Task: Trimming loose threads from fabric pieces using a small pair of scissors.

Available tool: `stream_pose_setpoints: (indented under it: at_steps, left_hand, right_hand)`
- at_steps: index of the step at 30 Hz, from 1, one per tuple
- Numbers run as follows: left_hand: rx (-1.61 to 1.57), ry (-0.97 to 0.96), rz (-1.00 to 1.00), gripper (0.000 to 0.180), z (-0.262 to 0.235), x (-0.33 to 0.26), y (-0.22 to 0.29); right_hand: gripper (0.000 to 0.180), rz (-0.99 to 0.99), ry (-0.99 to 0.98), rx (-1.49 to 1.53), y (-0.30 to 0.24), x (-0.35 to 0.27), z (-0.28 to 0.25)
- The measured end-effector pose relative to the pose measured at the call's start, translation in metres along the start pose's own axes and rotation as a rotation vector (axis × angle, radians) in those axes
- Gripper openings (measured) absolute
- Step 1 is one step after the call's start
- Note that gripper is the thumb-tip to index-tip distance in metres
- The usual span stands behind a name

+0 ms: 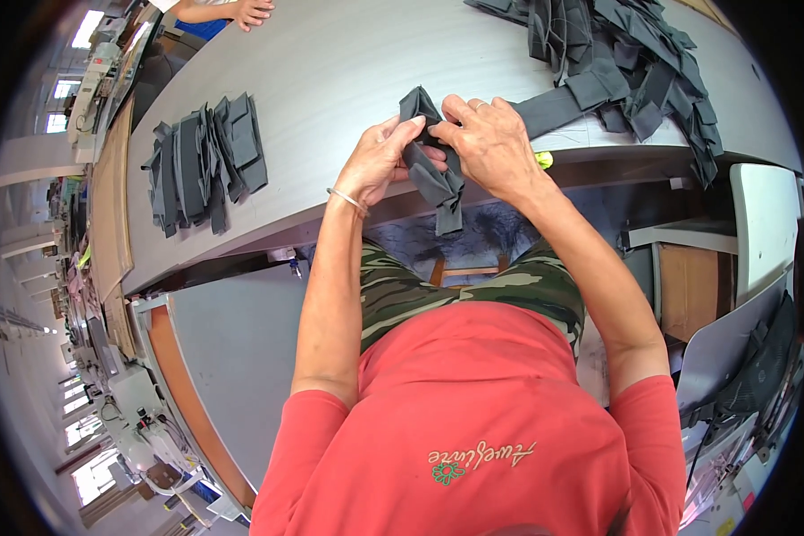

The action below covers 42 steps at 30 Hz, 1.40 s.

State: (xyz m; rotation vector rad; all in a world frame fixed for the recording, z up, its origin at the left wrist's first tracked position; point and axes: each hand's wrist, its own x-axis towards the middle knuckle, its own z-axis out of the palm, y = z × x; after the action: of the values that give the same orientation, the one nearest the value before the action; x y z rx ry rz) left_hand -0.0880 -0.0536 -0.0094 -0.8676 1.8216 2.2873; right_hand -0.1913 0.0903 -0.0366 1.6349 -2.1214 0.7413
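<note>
A folded dark grey fabric strip (439, 186) is held up at the table's near edge, its lower end hanging past the edge. My left hand (377, 163) grips it from the left, thumb on top and fingers behind. From the other side my right hand (489, 145) pinches its upper part; its fingertips partly hide the cloth. Just right of my right hand, another grey strip (554, 113) lies flat, leading to a heaped pile of grey strips (612, 58). To the left, a neater row of grey strips (207, 163) lies on the table.
The pale grey table (330, 71) curves across in front of me. Another person's hand (252, 12) rests at its far left edge. A bright yellow-green item (543, 160) sits at the near edge by my right wrist. A white chair back (766, 223) stands at the right.
</note>
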Motion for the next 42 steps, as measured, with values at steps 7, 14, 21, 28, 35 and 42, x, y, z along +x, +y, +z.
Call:
stream_pose_setpoints:
  at_steps: [7, 14, 21, 28, 35, 42]
  left_hand:
    - [-0.014, -0.027, 0.011, 0.041, -0.003, 0.001, -0.001]
    - [-0.009, -0.021, 0.024, 0.040, -0.003, 0.002, -0.003]
    - [-0.010, -0.043, 0.050, 0.039, -0.004, 0.004, -0.006]
    - [-0.032, -0.015, 0.046, 0.038, -0.002, 0.003, -0.009]
    - [-0.061, 0.048, 0.065, 0.037, 0.002, 0.004, -0.017]
    - [-0.118, 0.120, 0.129, 0.036, 0.010, -0.002, -0.018]
  right_hand:
    - [0.008, 0.007, 0.039, 0.007, 0.000, 0.000, 0.003]
    - [0.010, -0.023, 0.023, -0.077, -0.006, 0.002, 0.003]
    - [0.016, 0.001, 0.039, -0.078, -0.008, 0.001, 0.005]
    - [0.013, 0.033, 0.052, -0.091, -0.012, -0.001, 0.007]
    - [0.015, 0.395, 0.009, 0.258, -0.016, -0.010, -0.013]
    - [0.027, 0.690, -0.068, 0.951, -0.015, -0.040, -0.033]
